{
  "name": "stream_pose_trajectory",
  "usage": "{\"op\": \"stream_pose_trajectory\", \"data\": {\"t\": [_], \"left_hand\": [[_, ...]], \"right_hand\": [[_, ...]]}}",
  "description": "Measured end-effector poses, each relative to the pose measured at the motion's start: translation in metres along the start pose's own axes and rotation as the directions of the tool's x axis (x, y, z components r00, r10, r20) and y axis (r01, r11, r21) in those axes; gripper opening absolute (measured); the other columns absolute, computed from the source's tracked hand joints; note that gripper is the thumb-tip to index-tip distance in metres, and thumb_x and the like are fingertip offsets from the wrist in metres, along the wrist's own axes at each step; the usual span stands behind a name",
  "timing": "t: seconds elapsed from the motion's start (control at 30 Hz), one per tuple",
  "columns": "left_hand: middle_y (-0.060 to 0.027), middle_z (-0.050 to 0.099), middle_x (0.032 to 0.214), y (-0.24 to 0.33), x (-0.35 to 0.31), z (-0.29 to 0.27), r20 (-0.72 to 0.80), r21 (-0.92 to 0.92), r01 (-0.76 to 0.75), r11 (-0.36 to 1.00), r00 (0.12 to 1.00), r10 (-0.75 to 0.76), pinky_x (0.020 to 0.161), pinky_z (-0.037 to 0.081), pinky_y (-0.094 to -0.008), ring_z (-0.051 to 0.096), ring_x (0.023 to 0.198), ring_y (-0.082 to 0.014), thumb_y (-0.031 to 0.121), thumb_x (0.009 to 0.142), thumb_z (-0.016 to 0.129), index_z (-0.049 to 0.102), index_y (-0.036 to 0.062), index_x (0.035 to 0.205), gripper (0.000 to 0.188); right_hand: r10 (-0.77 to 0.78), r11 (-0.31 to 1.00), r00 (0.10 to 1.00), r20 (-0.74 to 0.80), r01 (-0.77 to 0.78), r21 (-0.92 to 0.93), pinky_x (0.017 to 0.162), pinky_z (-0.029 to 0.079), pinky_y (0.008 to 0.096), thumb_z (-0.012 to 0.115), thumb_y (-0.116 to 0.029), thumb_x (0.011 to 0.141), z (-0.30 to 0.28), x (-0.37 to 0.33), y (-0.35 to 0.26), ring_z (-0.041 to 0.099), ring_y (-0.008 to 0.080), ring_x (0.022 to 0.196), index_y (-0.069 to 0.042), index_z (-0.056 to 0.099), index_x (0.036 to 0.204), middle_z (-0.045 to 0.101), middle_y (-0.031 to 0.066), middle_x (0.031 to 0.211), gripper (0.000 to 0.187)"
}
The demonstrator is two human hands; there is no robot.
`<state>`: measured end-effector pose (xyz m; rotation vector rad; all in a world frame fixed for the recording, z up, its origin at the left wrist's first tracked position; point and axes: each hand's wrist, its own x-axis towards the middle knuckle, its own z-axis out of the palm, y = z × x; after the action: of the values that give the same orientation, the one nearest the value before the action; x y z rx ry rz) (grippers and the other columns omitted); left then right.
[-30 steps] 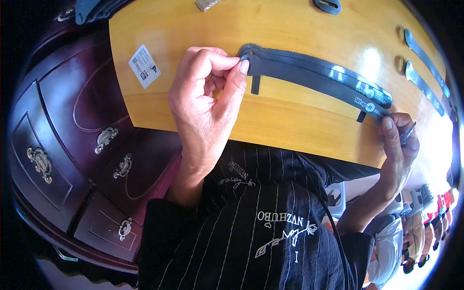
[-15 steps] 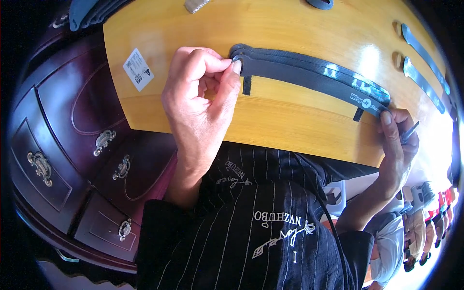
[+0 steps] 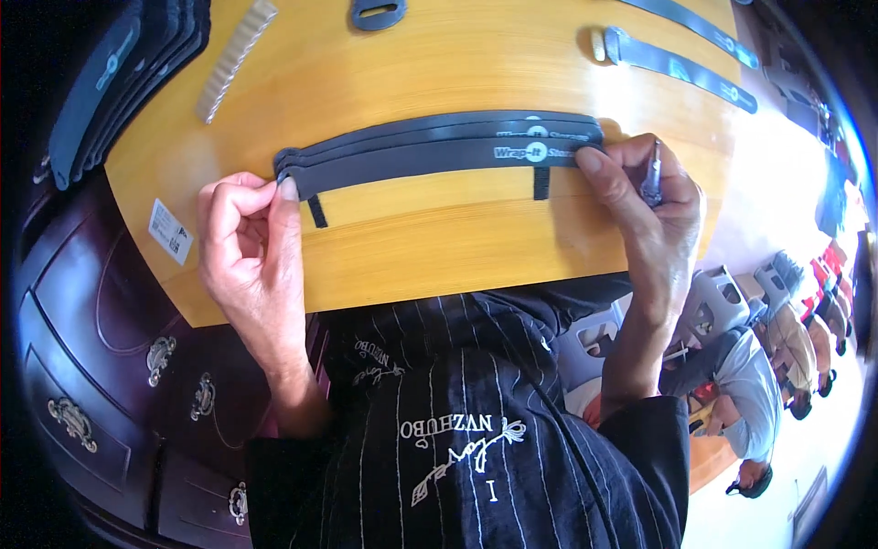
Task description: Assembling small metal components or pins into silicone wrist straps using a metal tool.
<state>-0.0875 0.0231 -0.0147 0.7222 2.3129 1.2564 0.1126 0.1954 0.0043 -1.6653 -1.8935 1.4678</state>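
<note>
A small stack of long black straps (image 3: pixel 402 165) with pale print near one end lies across the yellow wooden table (image 3: pixel 412 265). At the stack's rounded left end, my left hand (image 3: pixel 251 252) pinches the front strap between thumb and fingertips. My right hand (image 3: pixel 649 206) grips the printed right end between thumb and fingers. A thin, pointed, pen-like tool (image 3: pixel 653 174) is also tucked in the right hand's fingers; its exact kind is unclear. Two short black fabric tabs, a left tab (image 3: pixel 317 211) and a right tab (image 3: pixel 541 183), stick out below the straps.
More black straps (image 3: pixel 101 91) are piled at the far left beside a ridged beige strip (image 3: pixel 236 59). A black slotted piece (image 3: pixel 378 13) lies at the back, separate straps (image 3: pixel 681 69) at the right. A label (image 3: pixel 170 231) marks the table; a dark cabinet (image 3: pixel 82 366) stands left. People sit at right.
The view has swung, so the table and straps appear further left and more of the far-left pile shows. Both hands keep hold of the strap ends.
</note>
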Motion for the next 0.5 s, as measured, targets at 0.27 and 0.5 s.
{"op": "stream_pose_trajectory", "data": {"t": [0.27,0.5], "left_hand": [[-0.0031,0.049,0.089,0.0004,0.0008,0.0005,0.020,0.065,-0.024,0.998,1.000,0.023,0.056,0.039,-0.0180,0.045,0.067,-0.0045,-0.006,0.082,0.065,0.052,-0.0010,0.080,0.014],[-0.0028,0.048,0.088,0.0016,0.0008,0.0035,-0.001,0.016,-0.019,1.000,1.000,0.019,0.055,0.038,-0.0174,0.044,0.066,-0.0045,-0.006,0.082,0.065,0.052,-0.0009,0.080,0.014]], "right_hand": [[0.007,0.999,1.000,0.022,-0.006,-0.036,0.053,0.032,0.0184,0.074,-0.019,0.080,-0.0027,0.0028,-0.0017,0.040,0.0018,0.057,-0.004,0.062,0.076,0.050,-0.0064,0.061,0.020],[0.031,0.996,0.999,0.031,-0.028,-0.088,0.054,0.029,0.0179,0.073,-0.017,0.082,-0.0026,0.0038,-0.0033,0.039,0.0004,0.059,-0.005,0.063,0.079,0.051,-0.0085,0.064,0.016]]}}
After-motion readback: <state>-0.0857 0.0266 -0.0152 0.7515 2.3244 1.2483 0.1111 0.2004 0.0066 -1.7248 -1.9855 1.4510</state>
